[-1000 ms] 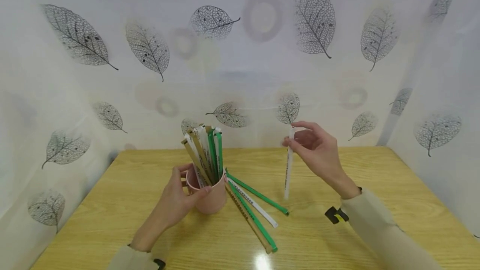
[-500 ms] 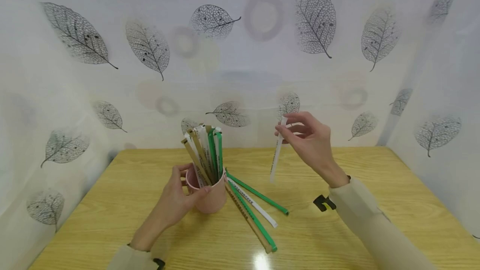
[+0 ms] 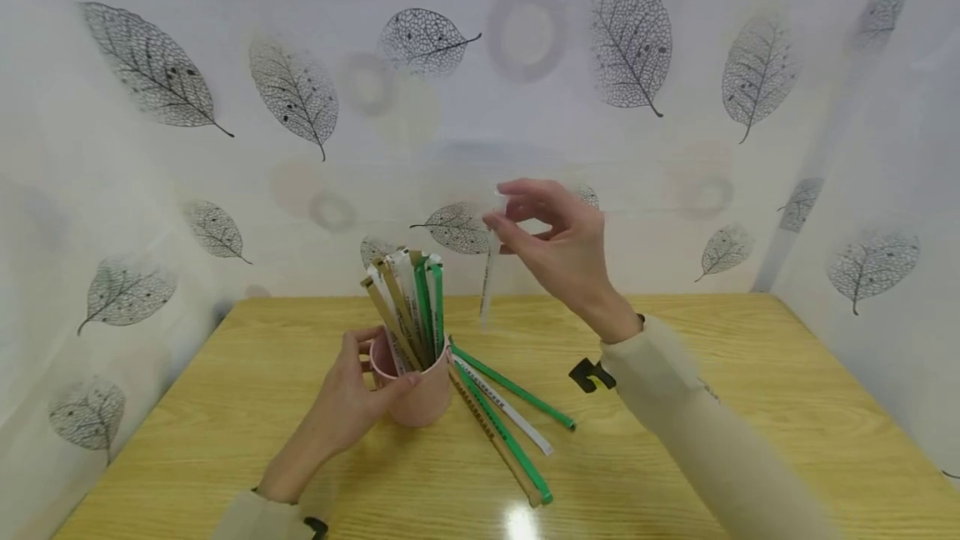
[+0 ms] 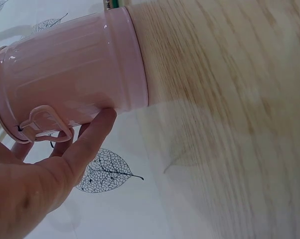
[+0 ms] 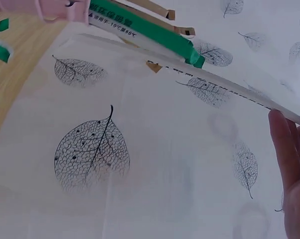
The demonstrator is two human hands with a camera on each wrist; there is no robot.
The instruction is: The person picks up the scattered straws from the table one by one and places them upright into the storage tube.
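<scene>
My left hand (image 3: 341,415) grips a small pink metal bucket (image 3: 422,401) standing on the table, thumb at the front rim and fingers round its far side. A wire handle (image 4: 43,119) shows on the bucket's wall in the left wrist view. Wrapped drinking straws (image 3: 405,307) in brown, white and green paper fill it and lean out over the rim. Above and right of the bucket, my right hand (image 3: 566,244) pinches a white wrapped straw (image 3: 487,290) by its top end. That straw hangs down, slightly tilted, its lower end above the table.
Several wrapped straws lie fanned out on the wooden table (image 3: 675,457) right of the bucket: a green straw (image 3: 517,387), a white straw (image 3: 513,419), another green straw (image 3: 517,458) and a brown straw (image 3: 501,445). Leaf-printed cloth (image 3: 480,123) surrounds the table's back and sides.
My right hand has carried the white straw left and upward, closer to the bucket. The left hand, the bucket and the loose straws have stayed in place.
</scene>
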